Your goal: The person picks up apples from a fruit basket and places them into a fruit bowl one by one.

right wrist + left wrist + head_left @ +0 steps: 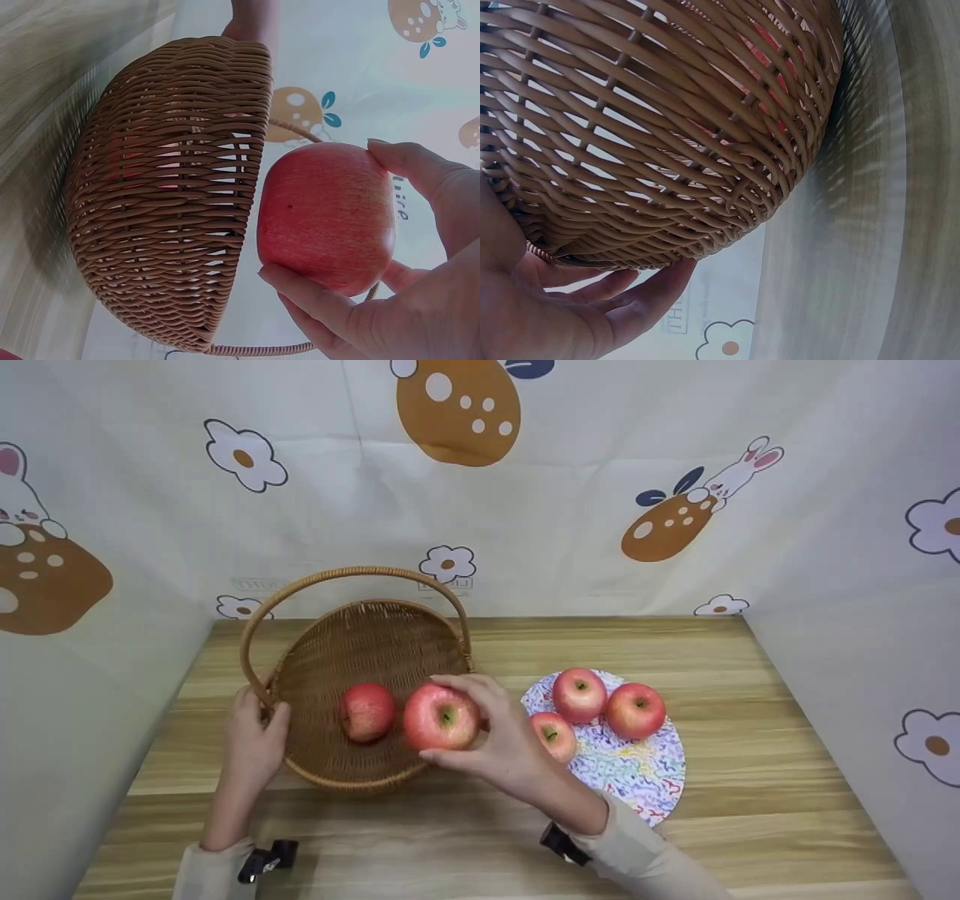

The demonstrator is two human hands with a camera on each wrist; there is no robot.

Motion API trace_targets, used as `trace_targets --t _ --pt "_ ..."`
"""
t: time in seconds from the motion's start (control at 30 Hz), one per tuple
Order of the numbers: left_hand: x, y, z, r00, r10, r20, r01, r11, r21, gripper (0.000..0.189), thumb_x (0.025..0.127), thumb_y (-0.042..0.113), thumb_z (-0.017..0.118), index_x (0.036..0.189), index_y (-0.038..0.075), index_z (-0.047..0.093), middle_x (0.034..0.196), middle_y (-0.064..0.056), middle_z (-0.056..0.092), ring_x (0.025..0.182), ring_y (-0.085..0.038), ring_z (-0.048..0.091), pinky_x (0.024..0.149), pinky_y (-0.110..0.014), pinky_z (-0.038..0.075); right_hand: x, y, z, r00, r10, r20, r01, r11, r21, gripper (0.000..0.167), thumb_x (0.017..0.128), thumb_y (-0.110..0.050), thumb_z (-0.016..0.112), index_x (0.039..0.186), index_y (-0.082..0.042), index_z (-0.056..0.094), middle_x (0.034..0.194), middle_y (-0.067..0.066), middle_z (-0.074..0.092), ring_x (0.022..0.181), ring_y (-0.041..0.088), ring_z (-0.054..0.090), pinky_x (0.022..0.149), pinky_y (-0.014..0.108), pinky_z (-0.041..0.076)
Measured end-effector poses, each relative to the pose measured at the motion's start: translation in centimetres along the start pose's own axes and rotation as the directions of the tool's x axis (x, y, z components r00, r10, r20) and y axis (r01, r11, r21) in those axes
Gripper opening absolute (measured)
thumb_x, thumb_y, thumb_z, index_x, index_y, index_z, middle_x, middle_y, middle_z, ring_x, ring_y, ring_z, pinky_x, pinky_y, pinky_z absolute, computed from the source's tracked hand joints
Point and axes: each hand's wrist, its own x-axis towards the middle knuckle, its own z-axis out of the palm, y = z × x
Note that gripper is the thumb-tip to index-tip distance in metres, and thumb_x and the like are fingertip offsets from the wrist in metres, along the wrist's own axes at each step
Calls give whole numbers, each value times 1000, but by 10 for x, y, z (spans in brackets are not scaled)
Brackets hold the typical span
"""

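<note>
A brown wicker basket with a tall arched handle stands left of centre in the head view. My left hand grips its left rim near the handle's base; the left wrist view shows the fingers against the woven outside. In my right hand is a red apple, held between thumb and fingers over the basket's right rim. The right wrist view has this apple just above the rim, apart from the weave. Another red apple lies inside the basket.
Right of the basket, a round patterned plate bears three apples, one of them partly behind my right hand. The wooden table meets a printed cloth backdrop at the back and sides.
</note>
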Motion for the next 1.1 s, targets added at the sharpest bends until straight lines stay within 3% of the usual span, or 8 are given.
trace_targets --t 0.1,0.23,0.43,0.6,0.83,1.1 --pt "0 0 0 1000 -5 5 5 1000 3 50 102 1 49 149 -18 44 136 -36 53 113 -40 54 88 -28 43 -2 -1 -1 1000 16 -4 -16 1000 3 71 76 -19 96 140 -12 66 136 6 64 125 21 61 100 37 56" --pt "1 0 0 1000 -16 17 16 1000 2 51 103 1 48 150 -18 43 139 -36 52 119 -41 54 94 -38 46 -5 -1 -3 999 40 -2 -40 999 29 72 77 -18 96 141 -12 65 137 6 63 126 20 60 100 36 57" --pt "1 0 0 1000 -6 8 6 1000 9 50 103 1 49 149 -18 44 135 -37 53 116 -41 54 91 -33 45 -10 -2 -5 997 72 -4 -71 996 62 74 77 -18 95 143 -11 63 139 7 60 127 21 60 100 33 57" --pt "0 -1 0 1000 -2 7 2 1000 11 50 103 1 49 149 -18 44 137 -37 53 117 -42 54 94 -40 46 -13 -1 -7 997 72 -14 -71 995 73 73 78 -20 95 143 -12 63 140 9 59 127 25 59 97 33 58" --pt "0 1 0 999 -24 26 25 999 -27 51 103 2 48 150 -18 42 144 -36 48 124 -41 51 91 -19 39 -17 1 -10 998 51 -41 -48 996 72 70 77 -19 96 140 -11 65 136 12 61 124 28 61 94 33 59" --pt "0 1 0 999 -30 16 30 999 -22 51 103 1 48 150 -18 43 142 -36 50 121 -40 53 89 -20 40 -22 1 -16 997 42 -70 -40 999 28 72 75 -20 97 140 -12 66 138 6 64 127 24 61 99 38 57"
